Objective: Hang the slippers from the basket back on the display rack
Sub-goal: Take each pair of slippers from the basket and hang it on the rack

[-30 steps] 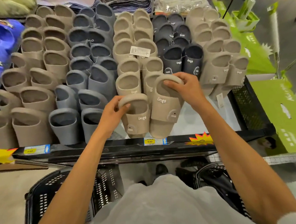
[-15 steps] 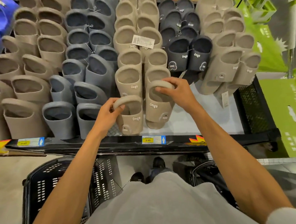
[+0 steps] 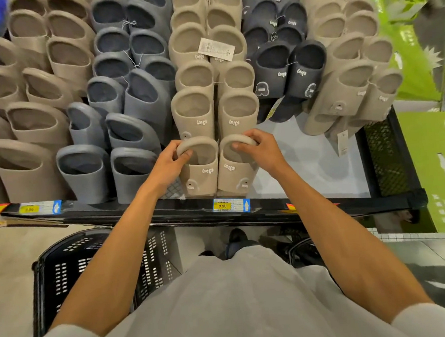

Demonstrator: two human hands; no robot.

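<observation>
Two beige slippers stand side by side at the bottom of the middle beige column of the display rack (image 3: 324,208). My left hand (image 3: 169,161) grips the heel rim of the left beige slipper (image 3: 203,173). My right hand (image 3: 261,150) grips the heel rim of the right beige slipper (image 3: 233,175). Both slippers point toe-down, just above the rack's black front rail. A black basket (image 3: 65,274) sits on the floor at the lower left, its inside mostly hidden by my arm and shirt.
Columns of taupe, grey-blue, beige and dark navy slippers fill the rack above and to both sides. A bare white patch of shelf (image 3: 308,162) lies right of the held pair. A second black basket (image 3: 301,252) shows under my right arm. Green cartons (image 3: 431,159) stand at the right.
Both hands moved the two beige slippers down and level with each other at the bottom of the beige column. The right slipper shifted left to sit beside the left one.
</observation>
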